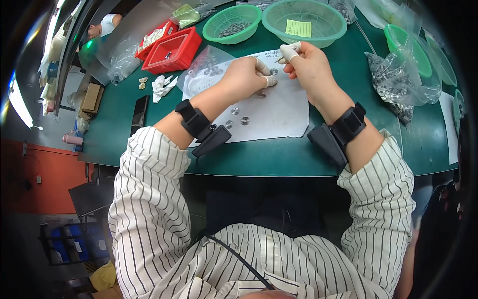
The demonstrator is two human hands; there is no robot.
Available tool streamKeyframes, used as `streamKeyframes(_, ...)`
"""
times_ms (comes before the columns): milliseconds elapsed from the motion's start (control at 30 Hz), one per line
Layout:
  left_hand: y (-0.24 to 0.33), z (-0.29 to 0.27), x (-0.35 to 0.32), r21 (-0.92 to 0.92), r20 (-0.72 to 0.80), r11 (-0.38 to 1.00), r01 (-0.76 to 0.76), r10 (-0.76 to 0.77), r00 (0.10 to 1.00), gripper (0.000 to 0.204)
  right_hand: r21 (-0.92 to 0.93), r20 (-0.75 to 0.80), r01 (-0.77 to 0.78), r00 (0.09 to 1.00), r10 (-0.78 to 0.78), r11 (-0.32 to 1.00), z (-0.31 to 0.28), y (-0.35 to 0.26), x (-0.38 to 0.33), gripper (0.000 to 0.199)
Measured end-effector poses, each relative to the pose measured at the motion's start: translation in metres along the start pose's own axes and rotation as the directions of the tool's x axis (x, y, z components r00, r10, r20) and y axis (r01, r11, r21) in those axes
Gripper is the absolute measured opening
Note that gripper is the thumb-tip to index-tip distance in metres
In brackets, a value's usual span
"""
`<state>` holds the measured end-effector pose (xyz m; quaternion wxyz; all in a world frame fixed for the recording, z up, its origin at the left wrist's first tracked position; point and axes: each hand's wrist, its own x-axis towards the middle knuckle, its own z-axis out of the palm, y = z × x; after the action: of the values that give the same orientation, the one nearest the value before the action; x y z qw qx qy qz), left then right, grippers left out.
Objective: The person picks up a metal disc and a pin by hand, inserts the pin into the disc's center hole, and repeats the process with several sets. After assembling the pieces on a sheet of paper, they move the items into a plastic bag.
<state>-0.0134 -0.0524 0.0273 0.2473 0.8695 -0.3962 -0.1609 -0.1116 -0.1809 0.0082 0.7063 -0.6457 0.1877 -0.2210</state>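
Note:
Both my hands work over a white sheet of paper, with pale finger cots on some fingertips. My left hand is low over the paper, its fingers drawn together; what they hold, if anything, is hidden. My right hand is raised a little to the right, thumb and finger pinched on something thin and small that I cannot make out. Between the hands shows a round metal disc. Nearer to me, several similar small discs lie apart on the paper. A clear plastic bag with more small parts rests beside my left hand.
Beyond the hands stand a green basket of metal parts and a larger green basket with a yellow label. Red bins, crumpled white tissue and a black phone are at left. A bag of metal parts lies right.

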Motion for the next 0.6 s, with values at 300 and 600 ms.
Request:
streamKeyframes(300, -0.003, -0.009, 0.026, -0.227, 0.094, 0.974, 0.001, 0.021, 0.995, 0.022, -0.009, -0.006, -0.001, 1.000, 0.001, 1.000, 0.000, -0.002, 0.000, 0.020)
streamKeyframes(600, -0.004, -0.031, 0.008, -0.166, -0.012, 0.972, -0.166, 0.166, 0.986, 0.020, -0.159, 0.032, 0.028, 0.999, -0.024, 0.987, 0.004, 0.016, -0.002, 0.017)
